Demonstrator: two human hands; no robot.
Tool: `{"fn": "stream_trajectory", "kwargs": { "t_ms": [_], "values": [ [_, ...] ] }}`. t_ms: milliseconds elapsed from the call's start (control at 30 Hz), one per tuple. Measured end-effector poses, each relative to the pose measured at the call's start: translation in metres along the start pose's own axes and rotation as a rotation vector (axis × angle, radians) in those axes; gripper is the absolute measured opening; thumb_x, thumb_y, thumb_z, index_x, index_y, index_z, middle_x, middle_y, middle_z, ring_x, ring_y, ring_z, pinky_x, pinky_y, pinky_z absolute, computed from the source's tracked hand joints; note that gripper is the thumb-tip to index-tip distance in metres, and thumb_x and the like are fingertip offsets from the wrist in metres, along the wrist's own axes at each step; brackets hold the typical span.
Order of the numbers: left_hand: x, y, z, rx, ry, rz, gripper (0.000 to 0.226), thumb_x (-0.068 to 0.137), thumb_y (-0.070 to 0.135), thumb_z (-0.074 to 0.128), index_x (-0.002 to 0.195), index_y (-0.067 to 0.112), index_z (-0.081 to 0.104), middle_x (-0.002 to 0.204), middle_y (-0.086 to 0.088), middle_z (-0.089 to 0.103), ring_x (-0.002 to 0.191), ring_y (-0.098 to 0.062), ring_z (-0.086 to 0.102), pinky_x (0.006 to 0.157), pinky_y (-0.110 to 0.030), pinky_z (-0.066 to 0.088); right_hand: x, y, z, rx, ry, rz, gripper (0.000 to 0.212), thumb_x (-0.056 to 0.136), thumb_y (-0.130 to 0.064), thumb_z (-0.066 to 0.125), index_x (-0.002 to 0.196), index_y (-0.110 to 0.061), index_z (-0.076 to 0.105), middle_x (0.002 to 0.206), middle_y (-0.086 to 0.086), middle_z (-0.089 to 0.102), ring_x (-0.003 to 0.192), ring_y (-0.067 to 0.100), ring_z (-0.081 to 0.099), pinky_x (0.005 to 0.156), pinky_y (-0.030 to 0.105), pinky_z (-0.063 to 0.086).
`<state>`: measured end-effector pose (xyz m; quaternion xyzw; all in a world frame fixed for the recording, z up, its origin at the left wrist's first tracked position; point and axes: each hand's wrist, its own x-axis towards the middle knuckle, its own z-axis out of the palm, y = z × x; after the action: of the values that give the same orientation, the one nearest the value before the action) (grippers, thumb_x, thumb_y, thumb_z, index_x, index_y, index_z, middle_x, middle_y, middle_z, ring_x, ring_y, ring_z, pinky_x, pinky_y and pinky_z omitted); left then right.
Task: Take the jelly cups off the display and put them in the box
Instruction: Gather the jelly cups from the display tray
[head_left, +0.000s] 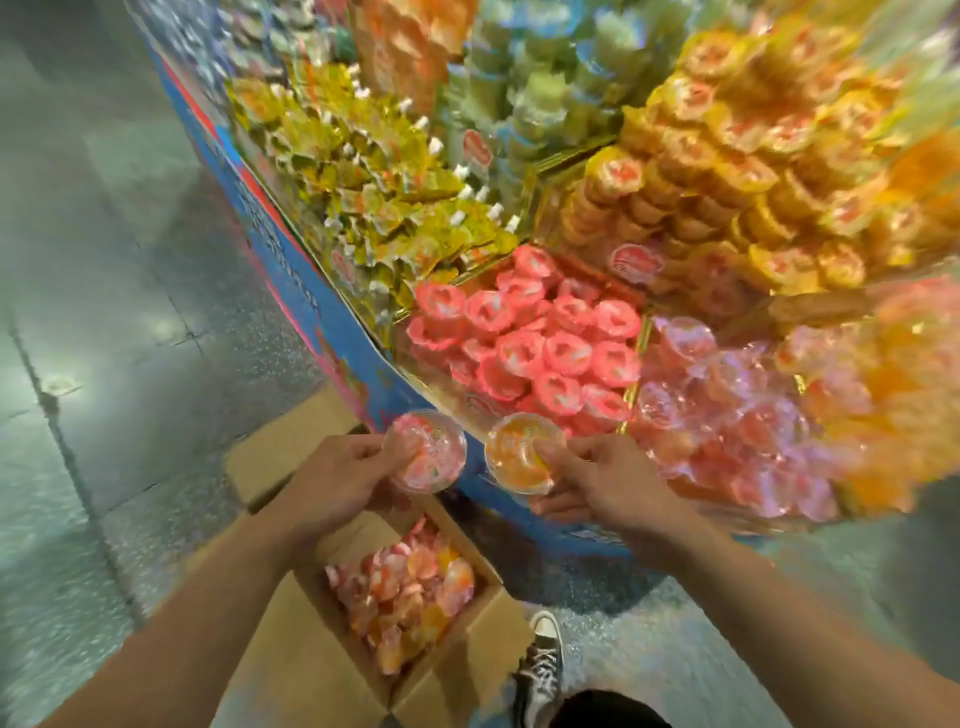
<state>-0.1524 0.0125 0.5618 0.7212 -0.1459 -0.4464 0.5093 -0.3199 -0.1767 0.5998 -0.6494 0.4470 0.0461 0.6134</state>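
Note:
My left hand (332, 480) grips a pink jelly cup (434, 457) by its rim, just above the open cardboard box (483, 631) on the floor. My right hand (592, 480) pinches an orange jelly cup (511, 454) beside it, in front of the display's blue edge. The box holds several pink and orange jelly cups (402, 592). On the display, a bin of clear pink jelly cups (727, 410) lies to the right of my right hand.
The display (332, 322) has a blue front and carries bins of pink-lidded cups (530, 343), yellow-orange cups (727, 171) and yellow pouches (374, 182). A black-and-white sneaker (540, 665) stands right of the box. Grey tiled floor (104, 312) spreads to the left.

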Motion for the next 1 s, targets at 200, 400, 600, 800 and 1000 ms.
{"fn": "stream_trajectory", "kwargs": {
  "t_ms": [200, 400, 600, 800, 1000],
  "values": [
    [-0.03, 0.094, 0.047, 0.134, -0.122, 0.045, 0.049, 0.087, 0.055, 0.058, 0.09, 0.01, 0.077, 0.084, -0.011, 0.077, 0.082, -0.027, 0.074, 0.087, -0.045, 0.056, -0.077, -0.037, -0.07, 0.035, 0.112, -0.014, 0.036, 0.096, -0.039, 0.064, 0.097, -0.003, 0.071, 0.079, 0.016, 0.076, 0.077, 0.03, 0.076, 0.076, 0.046, 0.063],
    [-0.035, 0.164, 0.126, 0.2, -0.182, 0.138, 0.069, 0.081, 0.064, 0.064, 0.089, -0.004, 0.069, 0.086, -0.022, 0.071, 0.079, -0.03, 0.074, 0.089, -0.056, 0.053, -0.121, -0.047, -0.163, 0.095, 0.203, -0.024, 0.032, 0.096, -0.033, 0.065, 0.087, -0.002, 0.07, 0.069, 0.012, 0.074, 0.077, 0.034, 0.076, 0.078, 0.048, 0.062],
    [-0.029, 0.219, 0.225, 0.159, -0.253, 0.131, 0.067, 0.084, 0.059, 0.063, 0.099, -0.007, 0.068, 0.094, -0.025, 0.069, 0.077, -0.025, 0.076, 0.09, -0.05, 0.053, -0.142, -0.035, -0.27, 0.165, 0.28, -0.014, 0.032, 0.094, -0.031, 0.068, 0.084, -0.001, 0.068, 0.064, 0.012, 0.068, 0.077, 0.037, 0.075, 0.077, 0.052, 0.062],
    [-0.019, 0.257, 0.304, 0.118, -0.295, 0.14, 0.048, 0.089, 0.048, 0.066, 0.085, 0.001, 0.069, 0.071, -0.009, 0.067, 0.077, -0.032, 0.075, 0.094, -0.058, 0.053, -0.147, -0.025, -0.35, 0.197, 0.337, 0.001, 0.035, 0.094, -0.033, 0.068, 0.092, 0.002, 0.07, 0.076, 0.024, 0.073, 0.081, 0.041, 0.074, 0.071, 0.043, 0.063],
    [-0.017, 0.277, 0.343, 0.173, -0.361, 0.107, 0.041, 0.094, 0.044, 0.063, 0.069, 0.011, 0.059, 0.047, 0.007, 0.057, 0.084, -0.038, 0.073, 0.091, -0.053, 0.053, -0.152, -0.018, -0.387, 0.257, 0.393, 0.012, 0.034, 0.095, -0.032, 0.066, 0.099, 0.001, 0.071, 0.077, 0.023, 0.074, 0.07, 0.032, 0.074, 0.067, 0.038, 0.064]
  ]
}}
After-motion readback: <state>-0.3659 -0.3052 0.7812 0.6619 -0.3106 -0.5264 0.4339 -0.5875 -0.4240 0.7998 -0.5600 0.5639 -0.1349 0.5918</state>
